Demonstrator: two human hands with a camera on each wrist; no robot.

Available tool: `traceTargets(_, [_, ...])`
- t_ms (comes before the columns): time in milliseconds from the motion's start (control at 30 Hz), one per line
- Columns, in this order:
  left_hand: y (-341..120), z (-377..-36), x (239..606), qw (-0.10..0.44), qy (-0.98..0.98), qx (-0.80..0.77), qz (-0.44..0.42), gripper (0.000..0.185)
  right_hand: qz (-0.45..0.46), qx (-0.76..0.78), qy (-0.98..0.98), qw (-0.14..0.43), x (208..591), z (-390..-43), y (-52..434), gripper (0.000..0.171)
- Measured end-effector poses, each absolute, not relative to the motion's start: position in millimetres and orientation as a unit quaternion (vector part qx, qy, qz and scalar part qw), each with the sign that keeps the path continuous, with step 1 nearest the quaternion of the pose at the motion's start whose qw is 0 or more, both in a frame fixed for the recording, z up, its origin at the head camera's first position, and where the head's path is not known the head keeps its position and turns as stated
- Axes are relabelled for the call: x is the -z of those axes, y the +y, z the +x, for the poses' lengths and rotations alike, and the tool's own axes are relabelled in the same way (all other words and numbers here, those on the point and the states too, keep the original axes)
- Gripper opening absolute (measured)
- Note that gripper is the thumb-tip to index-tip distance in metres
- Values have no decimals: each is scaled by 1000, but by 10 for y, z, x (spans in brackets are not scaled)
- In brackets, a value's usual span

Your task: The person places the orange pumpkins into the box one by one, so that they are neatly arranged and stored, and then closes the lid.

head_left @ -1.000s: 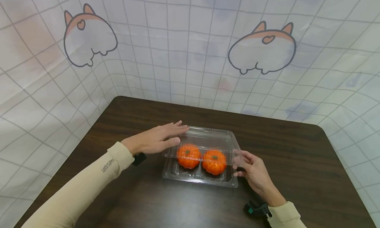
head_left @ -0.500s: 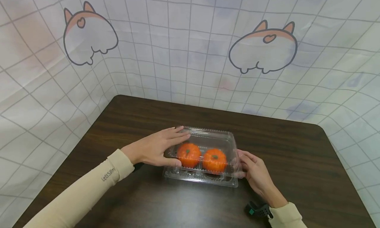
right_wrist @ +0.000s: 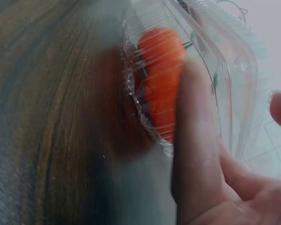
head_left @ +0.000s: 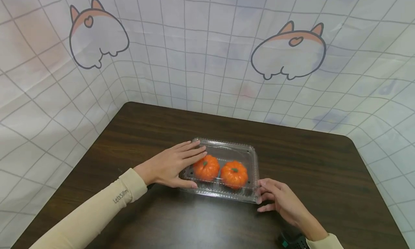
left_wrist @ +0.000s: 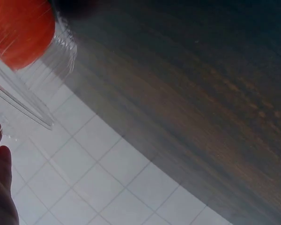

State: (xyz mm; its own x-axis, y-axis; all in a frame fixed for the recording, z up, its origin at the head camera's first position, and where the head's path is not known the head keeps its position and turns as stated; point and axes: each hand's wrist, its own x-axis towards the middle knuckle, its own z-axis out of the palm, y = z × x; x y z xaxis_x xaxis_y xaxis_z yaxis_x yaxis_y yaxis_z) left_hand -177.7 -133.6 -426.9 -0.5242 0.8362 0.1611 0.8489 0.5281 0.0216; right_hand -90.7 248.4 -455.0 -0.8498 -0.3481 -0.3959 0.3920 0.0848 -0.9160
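Note:
A clear plastic clamshell container (head_left: 223, 195) stands on the table, its lid (head_left: 233, 153) down over two small orange pumpkins (head_left: 234, 175) with green stems. My left hand (head_left: 172, 166) lies across the lid's left side, fingers straight and spread, thumb near the front left. At the front right corner, my right hand (head_left: 280, 198) touches the rim with its fingertips. In the right wrist view a straight finger (right_wrist: 196, 140) runs beside the container wall, and the thumb stands apart above the lid. The left wrist view catches one pumpkin (left_wrist: 21, 33) through the plastic.
The dark wood-grain table (head_left: 155, 126) has rounded back corners. A white grid-patterned curtain (head_left: 194, 62) with corgi drawings hangs behind it and along both sides. A black strap device (head_left: 291, 240) is worn on the right wrist.
The lid has swung down from partly raised to lying over the container. My left hand has moved down onto it, and my right hand has slid toward the front right corner.

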Motion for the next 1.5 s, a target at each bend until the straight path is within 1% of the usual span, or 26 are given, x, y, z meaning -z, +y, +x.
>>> traceTargets(133, [-1337,-1767,4305,68,-873,44,-482,95,-34,672,674,306,4571,-861,2488,23])
traceTargets(200, [-1337,-1759,4318,71,-873,43,-480,95,-59,676,660,322,4582,-846,2485,18])
traceTargets(367, [-1333,-1745,4344,83,-873,43,-479,96,-115,698,611,355,4610,-815,2473,23])
traceTargets(500, [-1326,-1737,4360,90,-873,42,-478,97,-137,714,585,359,4644,-797,2454,26])
traceTargets(667, [-1352,-1707,4358,83,-884,72,-454,98,-122,722,581,355,4666,-794,2439,27])
traceTargets(800, [-1446,-1645,4359,67,-911,128,-387,88,-97,713,599,352,4653,-796,2419,24])
traceTargets(933, [-1553,-1543,4370,33,-939,180,-292,75,-74,700,617,353,4630,-794,2399,25])
traceTargets(1033, [-1623,-1449,4379,5,-950,208,-232,73,-60,695,620,359,4621,-789,2387,28])
traceTargets(1100, [-1659,-1392,4392,-17,-952,226,-207,71,-54,695,620,361,4618,-787,2380,30])
traceTargets(1167, [-1682,-1351,4423,-42,-946,252,-200,65,-52,695,618,362,4617,-787,2377,31])
traceTargets(1333, [-1689,-1293,4516,-108,-918,324,-202,42,-51,696,617,363,4618,-789,2381,32])
traceTargets(1500, [-1679,-1274,4577,-146,-896,370,-198,30,-49,696,617,364,4623,-786,2379,32])
